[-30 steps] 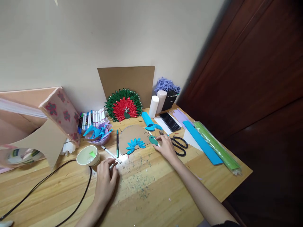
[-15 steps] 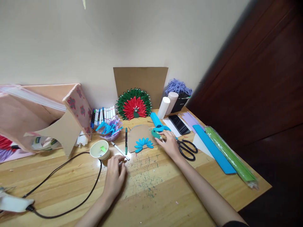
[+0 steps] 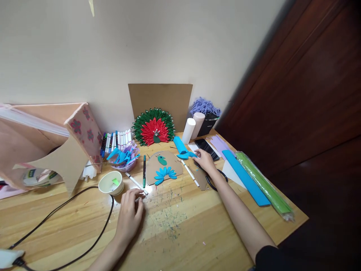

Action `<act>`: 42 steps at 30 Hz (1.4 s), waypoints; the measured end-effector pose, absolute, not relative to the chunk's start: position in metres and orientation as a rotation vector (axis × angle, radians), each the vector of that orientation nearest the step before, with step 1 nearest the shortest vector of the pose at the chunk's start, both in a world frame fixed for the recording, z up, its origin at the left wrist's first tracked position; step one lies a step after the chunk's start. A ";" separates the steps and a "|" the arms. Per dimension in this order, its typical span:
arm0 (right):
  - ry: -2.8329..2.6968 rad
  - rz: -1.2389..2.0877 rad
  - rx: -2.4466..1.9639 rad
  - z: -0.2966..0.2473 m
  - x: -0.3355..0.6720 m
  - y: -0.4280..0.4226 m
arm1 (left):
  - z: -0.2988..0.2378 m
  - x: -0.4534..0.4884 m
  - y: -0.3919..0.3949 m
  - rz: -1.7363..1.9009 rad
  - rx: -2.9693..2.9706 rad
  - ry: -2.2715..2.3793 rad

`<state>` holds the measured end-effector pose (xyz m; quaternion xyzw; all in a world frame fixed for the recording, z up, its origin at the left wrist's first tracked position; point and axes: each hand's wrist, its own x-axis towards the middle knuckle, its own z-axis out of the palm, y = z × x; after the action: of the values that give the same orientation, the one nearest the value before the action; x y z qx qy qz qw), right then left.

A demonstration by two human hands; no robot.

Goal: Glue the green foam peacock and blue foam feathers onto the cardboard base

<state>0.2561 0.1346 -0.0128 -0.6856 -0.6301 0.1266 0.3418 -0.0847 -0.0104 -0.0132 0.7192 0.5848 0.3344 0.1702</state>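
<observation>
My left hand (image 3: pixel 128 214) rests palm down on the wooden table (image 3: pixel 180 233), its curled fingertips pinched on a small white bit beside a white pen (image 3: pixel 135 183). My right hand (image 3: pixel 205 160) lies further back with its fingers spread, empty, touching the table next to folded blue paper pieces (image 3: pixel 182 148) and a black phone (image 3: pixel 207 146). A half-round cardboard piece (image 3: pixel 158 167) carries blue paper petals (image 3: pixel 165 174) and a small green bird shape (image 3: pixel 162 160). Black scissors (image 3: pixel 216 182) lie partly under my right wrist.
A red and green paper peacock fan (image 3: pixel 153 127) leans on a cardboard sheet (image 3: pixel 160 98) at the wall. Markers (image 3: pixel 115 140), a bowl of paper scraps (image 3: pixel 124 158), a paper cup (image 3: pixel 111 183), a black cable (image 3: pixel 56 214), and blue (image 3: pixel 244 177) and green (image 3: pixel 263 180) paper rolls surround the work spot.
My right hand has let go of the green bird shape, which now lies on the cardboard, and has moved back to the right. A second white pen lies beside the cardboard. My left hand stayed.
</observation>
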 end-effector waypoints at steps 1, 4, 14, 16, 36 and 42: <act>-1.629 0.368 -1.769 -0.015 0.259 0.134 | -0.013 -0.085 -0.010 0.958 2.041 1.665; -1.570 0.447 -1.701 -0.014 0.256 0.132 | -0.010 -0.085 -0.011 0.967 2.032 1.637; -1.653 1.235 -1.049 0.103 0.183 0.085 | 0.106 -0.044 0.017 1.133 1.847 1.303; -1.694 1.299 -0.959 0.126 0.161 0.073 | 0.124 -0.042 0.023 1.159 1.713 1.227; -1.994 0.199 -0.402 0.126 0.116 0.067 | 0.146 -0.080 0.021 0.753 1.108 0.883; -2.031 0.222 -0.424 0.123 0.116 0.068 | 0.144 -0.083 0.024 0.649 1.017 0.796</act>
<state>0.1160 0.0679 0.1230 -0.1757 -0.8410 0.0919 0.5034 -0.0833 0.0236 0.1440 0.4655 0.3642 0.2970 0.7500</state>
